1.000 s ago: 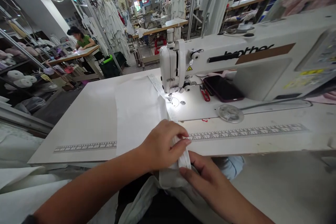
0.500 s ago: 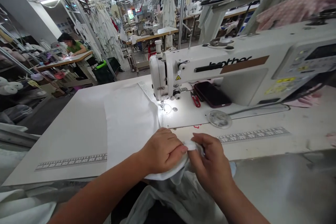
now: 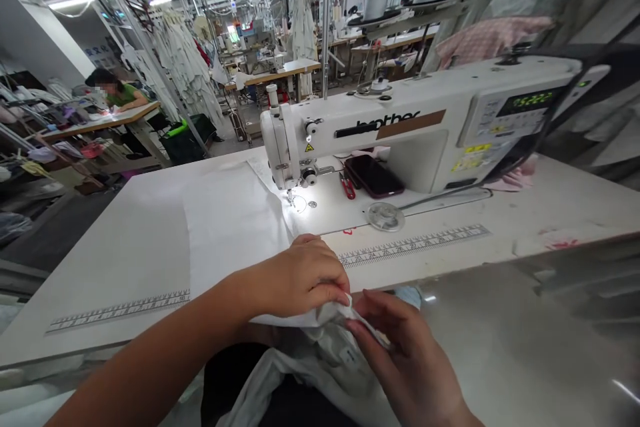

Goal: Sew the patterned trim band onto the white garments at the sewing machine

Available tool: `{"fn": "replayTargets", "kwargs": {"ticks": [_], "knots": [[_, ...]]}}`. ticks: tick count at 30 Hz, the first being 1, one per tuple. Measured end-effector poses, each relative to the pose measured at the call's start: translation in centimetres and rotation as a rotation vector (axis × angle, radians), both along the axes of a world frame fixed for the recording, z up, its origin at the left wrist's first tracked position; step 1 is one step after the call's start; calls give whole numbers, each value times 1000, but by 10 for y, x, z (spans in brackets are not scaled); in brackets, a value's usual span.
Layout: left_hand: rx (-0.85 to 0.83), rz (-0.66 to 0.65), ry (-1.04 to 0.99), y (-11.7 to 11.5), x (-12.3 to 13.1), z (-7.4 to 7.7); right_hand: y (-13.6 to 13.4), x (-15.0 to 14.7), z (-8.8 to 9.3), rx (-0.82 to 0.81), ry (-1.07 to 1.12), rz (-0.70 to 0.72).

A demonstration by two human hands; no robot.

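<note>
Sewing table, near edge: your left hand and right hand pinch a white fabric fold. A loose pinch could drop it, and tugging could drag the white cloth panel from the sewing machine.

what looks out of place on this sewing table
A dark smartphone lies on the sewing table under the arm of the Brother sewing machine, close to the needle and beside red-handled snips, an odd spot for a phone. Pinkish-red marks also stain the tabletop's right side.
</note>
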State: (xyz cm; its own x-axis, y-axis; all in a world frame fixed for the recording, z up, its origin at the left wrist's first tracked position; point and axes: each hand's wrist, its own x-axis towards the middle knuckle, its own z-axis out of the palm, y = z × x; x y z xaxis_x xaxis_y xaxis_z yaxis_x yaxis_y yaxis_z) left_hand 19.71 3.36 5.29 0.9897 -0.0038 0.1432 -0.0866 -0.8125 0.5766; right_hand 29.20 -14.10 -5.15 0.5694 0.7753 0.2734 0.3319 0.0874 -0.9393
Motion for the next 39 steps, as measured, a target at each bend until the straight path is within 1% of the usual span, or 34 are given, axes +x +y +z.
{"fn": "replayTargets", "kwargs": {"ticks": [2, 4, 6, 7, 8, 9, 11, 12, 14, 16, 17, 18, 19, 20, 22, 23, 24, 26, 28, 29, 31, 33, 36, 38, 39], "knots": [[13, -9, 20, 3, 0, 0, -3, 0, 3, 2, 181, 91], [8, -30, 34, 7, -1, -2, -3, 5, 8, -22, 335, 217], [-21, -56, 30, 11, -2, -6, 2, 14, 13, -68, 386, 315], [-40, -61, 18, 12, -3, -8, 6, 19, 16, -78, 348, 344], [-63, -59, -4, 14, -3, -11, 12, 23, 18, -70, 259, 370], [-93, -56, -31, 15, -4, -14, 17, 27, 20, -33, 123, 387], [-172, -29, -91, 15, -4, -22, 28, 33, 23, 104, -205, 399], [-218, 8, -115, 14, -5, -28, 33, 36, 24, 174, -356, 397], [-329, 127, -156, 10, -6, -41, 39, 39, 26, 266, -584, 382], [-376, 274, -206, 7, -9, -55, 41, 42, 29, 308, -741, 352], [-346, 330, -246, 7, -12, -61, 40, 44, 30, 315, -812, 339], [-274, 372, -280, 8, -15, -65, 38, 46, 32, 319, -882, 336], [-166, 410, -287, 11, -20, -69, 35, 47, 32, 316, -952, 345], [-42, 444, -253, 17, -26, -71, 33, 49, 32, 308, -1016, 363], [164, 498, -73, 37, -43, -71, 29, 49, 29, 291, -1118, 402], [233, 511, 42, 50, -54, -70, 29, 48, 25, 280, -1143, 411], [280, 511, 140, 64, -65, -69, 29, 45, 20, 273, -1146, 413], [334, 497, 239, 90, -86, -67, 34, 36, 9, 270, -1123, 418], [380, 534, 258, 107, -101, -66, 42, 25, 1, 271, -1125, 437], [407, 579, 251, 110, -104, -67, 45, 20, -1, 265, -1151, 455], [464, 691, 205, 104, -98, -68, 50, 14, 1, 242, -1220, 485], [489, 750, 117, 88, -79, -68, 52, 12, 9, 255, -1263, 471], [393, 690, -14, 62, -37, -67, 50, 17, 22, 264, -1272, 437], [317, 654, -34, 53, -13, -66, 48, 20, 26, 233, -1289, 461], [301, 657, -16, 51, -5, -66, 47, 22, 26, 220, -1303, 473]]}}
